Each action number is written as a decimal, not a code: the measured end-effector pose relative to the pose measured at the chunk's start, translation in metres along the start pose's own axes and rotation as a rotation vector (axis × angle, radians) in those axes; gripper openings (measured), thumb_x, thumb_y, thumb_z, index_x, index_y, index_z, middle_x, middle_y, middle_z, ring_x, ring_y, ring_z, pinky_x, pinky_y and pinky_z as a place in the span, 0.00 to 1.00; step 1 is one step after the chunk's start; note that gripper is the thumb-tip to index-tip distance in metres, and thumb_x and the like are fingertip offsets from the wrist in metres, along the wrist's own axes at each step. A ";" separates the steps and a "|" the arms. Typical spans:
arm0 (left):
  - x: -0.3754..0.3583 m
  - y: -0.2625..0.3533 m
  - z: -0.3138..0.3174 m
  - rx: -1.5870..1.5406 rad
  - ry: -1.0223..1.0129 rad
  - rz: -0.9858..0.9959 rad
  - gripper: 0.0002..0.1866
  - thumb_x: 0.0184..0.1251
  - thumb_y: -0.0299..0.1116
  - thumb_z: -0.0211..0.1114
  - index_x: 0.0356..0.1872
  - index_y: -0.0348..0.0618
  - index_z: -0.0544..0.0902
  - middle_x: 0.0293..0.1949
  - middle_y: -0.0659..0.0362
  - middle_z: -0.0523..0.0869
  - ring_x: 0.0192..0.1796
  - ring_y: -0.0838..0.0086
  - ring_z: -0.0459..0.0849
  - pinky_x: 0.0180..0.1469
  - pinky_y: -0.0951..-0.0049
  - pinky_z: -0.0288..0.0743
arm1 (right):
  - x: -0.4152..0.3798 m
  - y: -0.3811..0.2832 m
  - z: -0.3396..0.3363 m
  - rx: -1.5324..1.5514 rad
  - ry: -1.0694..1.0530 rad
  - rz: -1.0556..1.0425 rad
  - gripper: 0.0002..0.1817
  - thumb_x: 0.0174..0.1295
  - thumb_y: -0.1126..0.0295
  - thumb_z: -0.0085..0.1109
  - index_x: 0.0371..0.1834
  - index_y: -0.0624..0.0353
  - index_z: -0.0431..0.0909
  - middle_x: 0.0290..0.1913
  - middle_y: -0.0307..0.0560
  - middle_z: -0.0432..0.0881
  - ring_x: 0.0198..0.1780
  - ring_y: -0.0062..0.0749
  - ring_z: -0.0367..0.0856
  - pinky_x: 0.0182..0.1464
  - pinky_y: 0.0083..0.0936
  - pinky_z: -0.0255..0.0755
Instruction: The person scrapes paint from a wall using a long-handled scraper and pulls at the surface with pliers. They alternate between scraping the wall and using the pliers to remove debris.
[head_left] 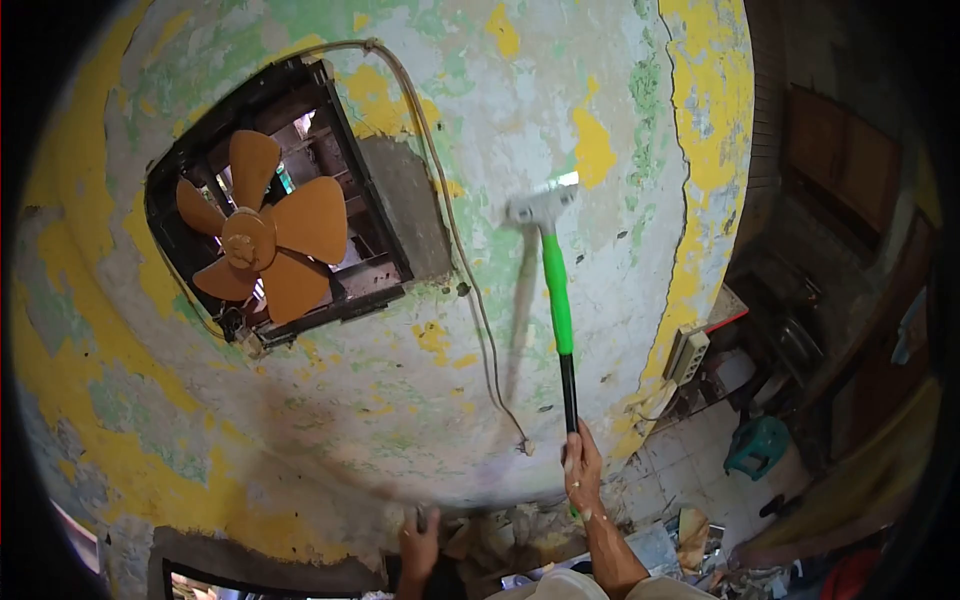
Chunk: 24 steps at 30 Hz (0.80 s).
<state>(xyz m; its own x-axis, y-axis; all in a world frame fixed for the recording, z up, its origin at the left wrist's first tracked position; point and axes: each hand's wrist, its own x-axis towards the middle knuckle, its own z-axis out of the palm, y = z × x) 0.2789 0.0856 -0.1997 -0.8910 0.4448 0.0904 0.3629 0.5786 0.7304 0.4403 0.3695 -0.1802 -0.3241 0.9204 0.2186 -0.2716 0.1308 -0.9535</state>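
Note:
My right hand [582,470] is wrapped round the lower black handle of a long-handled wall scraper [557,290]. Its green grip runs up to a grey head, whose bright blade edge is at the patchy wall [500,330], beside a yellow paint patch [594,148]. Low in the view, my left hand [420,545] is raised near the foot of the wall with its fingers curled. Blur hides what, if anything, is in it. Flaking yellow, green and whitish paint covers the wall.
An orange-bladed fan [250,240] sits in a dark frame in the wall. A cable [440,175] runs down from it. At right are a power strip [688,357], a teal stool [756,447] and a tiled floor [690,470]. Debris [690,540] lies below.

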 end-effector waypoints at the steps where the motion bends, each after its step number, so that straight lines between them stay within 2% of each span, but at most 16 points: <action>1: 0.018 0.006 -0.006 0.062 0.085 0.121 0.17 0.80 0.39 0.70 0.54 0.32 0.87 0.35 0.45 0.88 0.38 0.56 0.86 0.45 0.56 0.80 | 0.006 -0.019 0.004 -0.010 -0.021 0.035 0.30 0.87 0.53 0.51 0.74 0.72 0.72 0.26 0.27 0.64 0.25 0.12 0.59 0.27 0.19 0.55; 2: 0.045 0.016 -0.011 -0.024 0.124 0.238 0.17 0.79 0.38 0.71 0.54 0.31 0.87 0.36 0.43 0.89 0.40 0.53 0.87 0.47 0.55 0.80 | 0.024 -0.037 0.007 0.008 -0.038 -0.016 0.31 0.87 0.51 0.51 0.74 0.70 0.72 0.25 0.28 0.66 0.25 0.11 0.60 0.27 0.18 0.56; 4: 0.086 0.080 -0.036 0.004 0.217 0.234 0.18 0.77 0.34 0.72 0.59 0.31 0.85 0.49 0.40 0.90 0.47 0.49 0.88 0.52 0.57 0.82 | 0.045 -0.059 0.002 -0.019 -0.034 -0.013 0.31 0.87 0.50 0.50 0.75 0.70 0.72 0.25 0.28 0.66 0.25 0.12 0.61 0.27 0.19 0.56; 6: 0.131 0.116 -0.048 -0.128 0.352 0.514 0.23 0.76 0.30 0.72 0.68 0.34 0.82 0.64 0.41 0.85 0.56 0.47 0.87 0.57 0.58 0.84 | 0.042 -0.062 -0.005 -0.050 -0.025 -0.032 0.32 0.87 0.49 0.47 0.77 0.68 0.71 0.24 0.29 0.67 0.25 0.14 0.63 0.27 0.20 0.58; 8: 0.183 0.130 -0.056 0.122 0.545 0.768 0.28 0.75 0.28 0.73 0.74 0.39 0.78 0.75 0.43 0.77 0.65 0.49 0.85 0.58 0.60 0.86 | 0.019 -0.042 -0.019 -0.113 0.045 -0.081 0.32 0.88 0.49 0.46 0.79 0.67 0.70 0.24 0.29 0.67 0.25 0.14 0.64 0.27 0.21 0.59; 10: 0.200 0.169 -0.067 0.154 0.567 0.799 0.29 0.74 0.28 0.73 0.75 0.41 0.78 0.77 0.43 0.74 0.67 0.48 0.85 0.56 0.60 0.86 | 0.001 -0.022 -0.038 -0.183 0.103 -0.116 0.32 0.88 0.49 0.45 0.80 0.66 0.70 0.24 0.30 0.67 0.26 0.15 0.64 0.28 0.21 0.60; 11: 0.205 0.182 -0.071 0.200 0.575 0.821 0.29 0.74 0.28 0.74 0.75 0.43 0.79 0.80 0.43 0.71 0.68 0.47 0.85 0.55 0.59 0.87 | -0.007 -0.014 -0.049 -0.225 0.076 -0.029 0.32 0.88 0.50 0.45 0.82 0.63 0.68 0.25 0.32 0.69 0.26 0.18 0.66 0.29 0.24 0.63; 12: 0.213 0.183 -0.072 0.203 0.567 0.818 0.29 0.74 0.28 0.74 0.75 0.43 0.79 0.80 0.43 0.71 0.68 0.47 0.85 0.55 0.59 0.87 | -0.014 -0.011 -0.055 -0.267 0.049 0.067 0.32 0.88 0.51 0.45 0.84 0.60 0.67 0.26 0.35 0.72 0.27 0.21 0.68 0.31 0.28 0.67; 14: 0.237 0.183 -0.071 0.330 0.676 0.940 0.33 0.73 0.29 0.75 0.78 0.50 0.77 0.85 0.46 0.64 0.61 0.53 0.90 0.46 0.65 0.88 | -0.005 -0.012 -0.058 -0.290 0.051 0.063 0.32 0.87 0.51 0.45 0.84 0.61 0.68 0.25 0.36 0.72 0.27 0.21 0.68 0.31 0.28 0.66; 17: 0.244 0.179 -0.062 0.312 0.704 0.968 0.33 0.73 0.30 0.75 0.79 0.50 0.77 0.86 0.46 0.62 0.56 0.53 0.92 0.43 0.65 0.88 | 0.029 -0.029 -0.053 -0.287 0.061 0.031 0.32 0.87 0.51 0.46 0.82 0.63 0.70 0.26 0.36 0.71 0.28 0.21 0.67 0.31 0.28 0.65; 21: 0.245 0.176 -0.055 0.357 0.689 0.875 0.33 0.73 0.31 0.75 0.78 0.49 0.77 0.86 0.44 0.61 0.52 0.51 0.94 0.40 0.64 0.87 | 0.008 -0.006 -0.060 -0.237 0.112 0.044 0.29 0.86 0.53 0.48 0.78 0.65 0.74 0.26 0.37 0.70 0.29 0.21 0.66 0.31 0.28 0.64; 22: 0.241 0.176 -0.055 0.370 0.677 0.859 0.33 0.73 0.31 0.76 0.78 0.48 0.77 0.86 0.43 0.60 0.50 0.51 0.94 0.39 0.64 0.87 | -0.001 0.002 -0.064 -0.306 0.132 0.052 0.27 0.86 0.56 0.49 0.76 0.66 0.75 0.26 0.38 0.71 0.29 0.21 0.66 0.30 0.28 0.64; 24: 0.245 0.182 -0.056 0.372 0.669 0.851 0.33 0.72 0.31 0.76 0.78 0.48 0.77 0.86 0.42 0.60 0.48 0.50 0.94 0.38 0.64 0.87 | 0.011 -0.027 -0.055 -0.319 0.145 0.002 0.26 0.86 0.57 0.49 0.75 0.66 0.76 0.26 0.38 0.71 0.28 0.22 0.66 0.30 0.28 0.64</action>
<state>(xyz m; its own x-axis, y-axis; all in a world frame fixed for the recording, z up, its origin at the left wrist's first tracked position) 0.1116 0.2615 -0.0074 -0.2441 0.4004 0.8832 0.8767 0.4805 0.0245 0.4934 0.3965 -0.1635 -0.1861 0.9604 0.2072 0.0333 0.2170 -0.9756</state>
